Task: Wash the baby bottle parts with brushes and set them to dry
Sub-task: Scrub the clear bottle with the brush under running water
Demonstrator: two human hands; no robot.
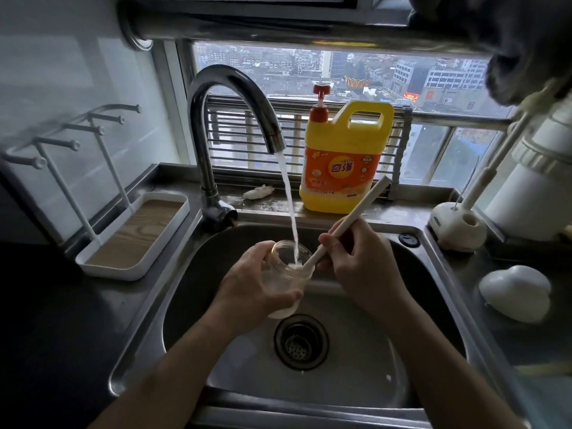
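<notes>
Dim, window-backlit (340,72), edges warped.

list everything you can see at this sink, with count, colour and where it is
bottle: 1, clear, over the sink under the running water
brush: 1, cream, head inside the bottle
drying rack: 1, white with wood-look base, left counter
tap: 1, chrome, behind the sink, running
dish soap jug: 1, yellow and orange, window ledge
brush holder: 1, white, right counter
second brush: 1, white, standing in the holder
domed piece: 1, white, right counter
sink: 1, steel, centre
left hand: grips the bottle
right hand: holds the brush handle
</notes>
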